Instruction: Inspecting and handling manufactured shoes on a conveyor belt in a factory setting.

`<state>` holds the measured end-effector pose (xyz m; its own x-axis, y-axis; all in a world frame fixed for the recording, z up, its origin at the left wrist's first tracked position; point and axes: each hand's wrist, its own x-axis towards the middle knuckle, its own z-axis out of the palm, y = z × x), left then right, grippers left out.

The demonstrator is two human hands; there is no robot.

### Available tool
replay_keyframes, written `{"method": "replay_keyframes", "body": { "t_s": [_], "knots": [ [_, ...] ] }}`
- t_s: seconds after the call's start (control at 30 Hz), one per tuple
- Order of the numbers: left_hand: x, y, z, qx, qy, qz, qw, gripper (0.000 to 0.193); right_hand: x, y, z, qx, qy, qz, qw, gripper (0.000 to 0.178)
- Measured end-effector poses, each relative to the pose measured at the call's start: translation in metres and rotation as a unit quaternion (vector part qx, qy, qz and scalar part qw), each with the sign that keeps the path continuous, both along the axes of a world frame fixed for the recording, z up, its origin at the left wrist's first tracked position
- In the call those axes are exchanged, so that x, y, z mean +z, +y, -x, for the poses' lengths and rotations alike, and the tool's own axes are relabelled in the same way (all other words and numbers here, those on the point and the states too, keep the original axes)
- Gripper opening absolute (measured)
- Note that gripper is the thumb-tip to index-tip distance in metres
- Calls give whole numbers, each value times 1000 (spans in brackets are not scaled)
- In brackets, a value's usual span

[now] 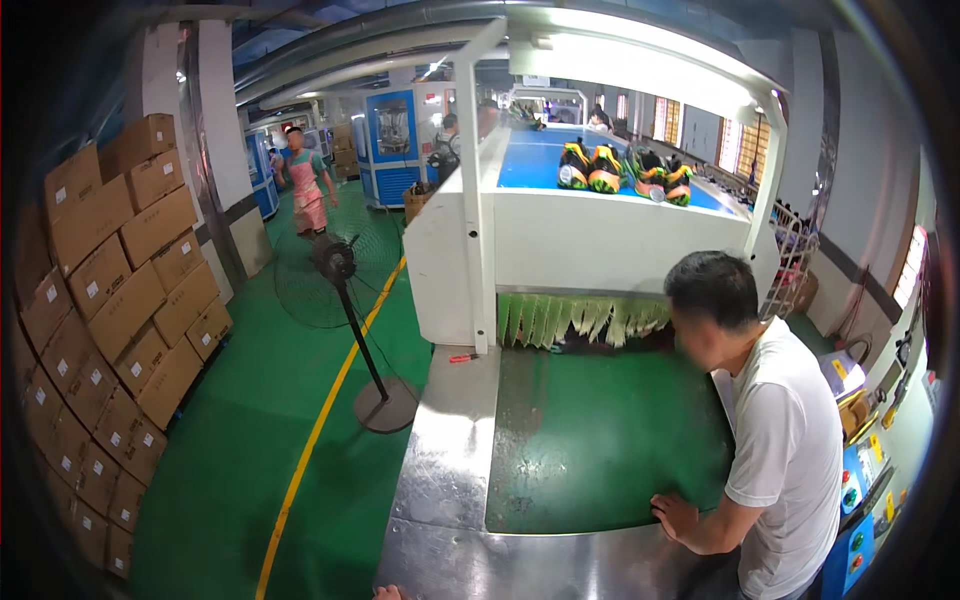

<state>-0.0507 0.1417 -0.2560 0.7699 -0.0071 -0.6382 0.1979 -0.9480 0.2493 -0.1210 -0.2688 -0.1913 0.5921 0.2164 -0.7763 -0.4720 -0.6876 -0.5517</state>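
Observation:
Only a small part of my left hand (388, 593) shows at the lower edge, at the near left corner of the metal table (560, 565). Most of its fingers are cut off, so I cannot make out their pose. My right hand is out of the picture. Ahead lies a green conveyor belt (600, 440), which runs under a fringe of pale green strips (575, 318) on a white machine (590, 232). Dark shapes show beneath the fringe, too hidden to name.
At right a co-worker in a white shirt (785, 440) leans over the belt, one hand (675, 515) on the metal edge. Colourful sneakers (604, 168) stand on the upper blue belt (540, 160). A pedestal fan (340, 260) and stacked cartons (120, 290) are at left. Someone in a pink apron (308, 196) stands farther back.

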Motion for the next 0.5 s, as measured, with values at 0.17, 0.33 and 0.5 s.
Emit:
{"method": "replay_keyframes", "body": {
  "t_s": [0.17, 0.33, 0.5],
  "knots": [
    [0, -13, -5, 29, 4, 29, 999, 58, -1, -41, -13, -48, -65, -4, 997, 50],
    [10, -11, -50, -57, 1, 80, 995, 48, 10, -44, -30, -11, -230, -1, 973, 42],
    [63, 0, -131, -162, -97, 139, 972, 35, 51, -4, -51, -37, -208, 32, 977, 40]
  ]
}}
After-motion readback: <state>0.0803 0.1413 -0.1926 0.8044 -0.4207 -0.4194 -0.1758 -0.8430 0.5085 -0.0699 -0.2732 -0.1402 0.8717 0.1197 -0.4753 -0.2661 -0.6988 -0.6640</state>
